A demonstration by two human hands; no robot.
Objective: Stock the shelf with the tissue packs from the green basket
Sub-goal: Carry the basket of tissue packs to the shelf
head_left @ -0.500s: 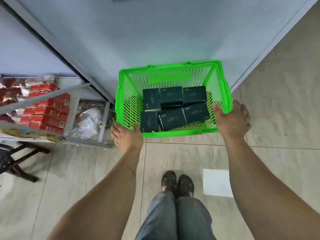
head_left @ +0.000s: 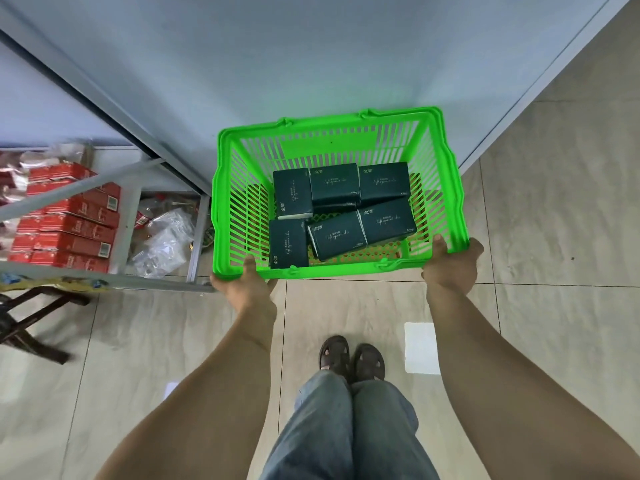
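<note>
Nearest the camera: jeans legs and two dark sandals side by side on beige floor tile. A pale rectangular patch lies on the tile just right of the sandals.

Both forearms reach forward. Left hand is clamped on the near-left corner of the green basket, thumb over the rim, fingers wrapped under it. Right hand grips the near-right corner the same way, thumb on top of the rim, fingers curled around the outside. Can't tell whether the basket is off the floor or resting on it.

Inside the basket: six dark green tissue packs with pale script, two loose rows of three. Front-left pack and back-left pack stand on end; the other four lie flat, front-middle one skewed. Packs touch each other and fill most of the basket's bottom.

Left of the basket, low down: grey metal shelf with red boxes stacked in rows and some clear plastic bags next to them, near the shelf's upright. A dark wooden stool leg frame sits on the floor in front of that shelf, at left edge.

Farthest: a large pale blue-grey flat panel just behind the basket's far rim, running off the top of the view.
</note>
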